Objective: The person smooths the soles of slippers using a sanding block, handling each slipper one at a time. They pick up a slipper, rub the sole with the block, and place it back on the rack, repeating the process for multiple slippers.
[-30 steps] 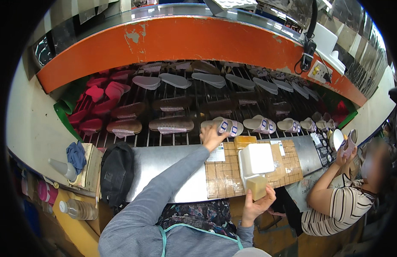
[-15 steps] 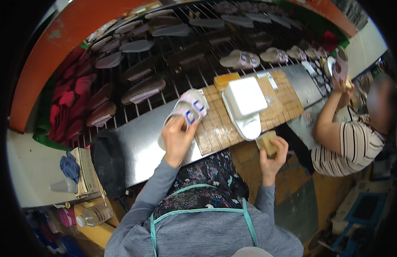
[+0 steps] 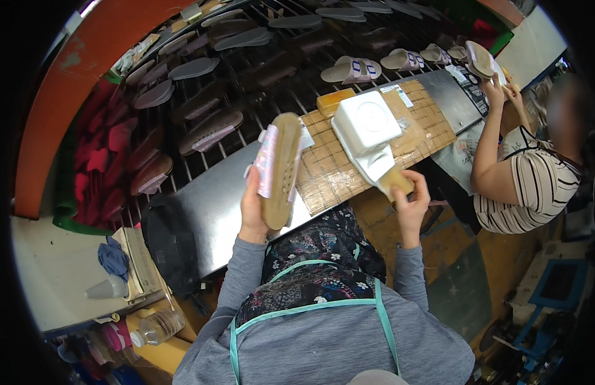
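My left hand [image 3: 250, 208] grips a sandal [image 3: 284, 170] by its side and pink strap. The sandal is tilted upright, its brown underside showing. At the front edge of the bench, my right hand [image 3: 413, 204] pinches a pale yellow sponge-like block [image 3: 395, 182]. That block is at the lip of a white plastic dispenser [image 3: 377, 162], a boxy tank with a low tray in front. Whether the block touches the tray's inside is hidden. The dispenser stands on a tan board [image 3: 329, 186] covered in clear film.
A yellow block [image 3: 336, 101] lies behind the dispenser. Beyond the metal bench [image 3: 214, 212], a rack of rods carries several soles and sandals [image 3: 352, 69]. A black round-edged object [image 3: 166, 237] sits at left. To the right, a co-worker [image 3: 535, 173] holds another sandal [image 3: 480, 61].
My left hand has turned the sandal from strap side up to underside showing. My right hand has brought the yellow block up to the dispenser's tray. The co-worker's sandal has shifted left and up.
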Motion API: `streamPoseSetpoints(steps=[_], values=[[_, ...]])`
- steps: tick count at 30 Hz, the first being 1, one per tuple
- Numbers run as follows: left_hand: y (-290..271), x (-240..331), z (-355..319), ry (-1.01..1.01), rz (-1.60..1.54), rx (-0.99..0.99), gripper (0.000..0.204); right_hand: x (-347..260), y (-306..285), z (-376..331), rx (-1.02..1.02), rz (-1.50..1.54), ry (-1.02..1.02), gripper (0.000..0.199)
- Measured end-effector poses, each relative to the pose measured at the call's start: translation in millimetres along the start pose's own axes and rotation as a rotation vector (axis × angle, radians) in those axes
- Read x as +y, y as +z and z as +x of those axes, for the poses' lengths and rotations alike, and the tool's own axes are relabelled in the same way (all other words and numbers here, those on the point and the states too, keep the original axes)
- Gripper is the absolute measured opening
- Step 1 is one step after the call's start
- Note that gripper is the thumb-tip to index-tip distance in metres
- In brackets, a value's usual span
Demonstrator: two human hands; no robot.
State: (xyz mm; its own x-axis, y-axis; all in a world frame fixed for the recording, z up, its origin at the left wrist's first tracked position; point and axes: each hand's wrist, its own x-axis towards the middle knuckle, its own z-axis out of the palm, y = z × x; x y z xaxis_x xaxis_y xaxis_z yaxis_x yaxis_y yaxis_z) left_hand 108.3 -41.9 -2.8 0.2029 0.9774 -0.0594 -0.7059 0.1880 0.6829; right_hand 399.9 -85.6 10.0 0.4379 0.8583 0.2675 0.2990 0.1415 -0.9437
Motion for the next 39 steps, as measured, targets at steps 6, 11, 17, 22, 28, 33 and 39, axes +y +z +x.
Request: streamPoseSetpoints(steps=[6,11,17,22,28,33,39], values=[[15,1,-18,-0.151,-0.540,-0.119,0.066,-48,55,-29,-0.388,0.669,-0.034,0.058],[23,-8,-52,-0.069,-0.388,-0.080,0.066,-80,95,-25,-0.313,0.139,-0.641,0.049],[14,9,-69,-0.026,-0.249,0.022,0.065,-88,105,-40,-0.619,0.082,-0.749,0.053],[15,9,-73,-0.047,-0.221,-0.011,0.064,-83,122,-44,-0.405,0.308,-0.624,0.053],[18,6,-73,-0.039,-0.209,-0.043,0.063,-85,125,-38,-0.382,0.229,-0.676,0.053],[20,9,-75,-0.043,-0.164,-0.043,0.063,-87,124,-37,-0.379,0.213,-0.662,0.051],[29,13,-72,-0.041,-0.179,-0.048,0.060,-88,115,-26,-0.482,0.162,-0.724,0.048]])
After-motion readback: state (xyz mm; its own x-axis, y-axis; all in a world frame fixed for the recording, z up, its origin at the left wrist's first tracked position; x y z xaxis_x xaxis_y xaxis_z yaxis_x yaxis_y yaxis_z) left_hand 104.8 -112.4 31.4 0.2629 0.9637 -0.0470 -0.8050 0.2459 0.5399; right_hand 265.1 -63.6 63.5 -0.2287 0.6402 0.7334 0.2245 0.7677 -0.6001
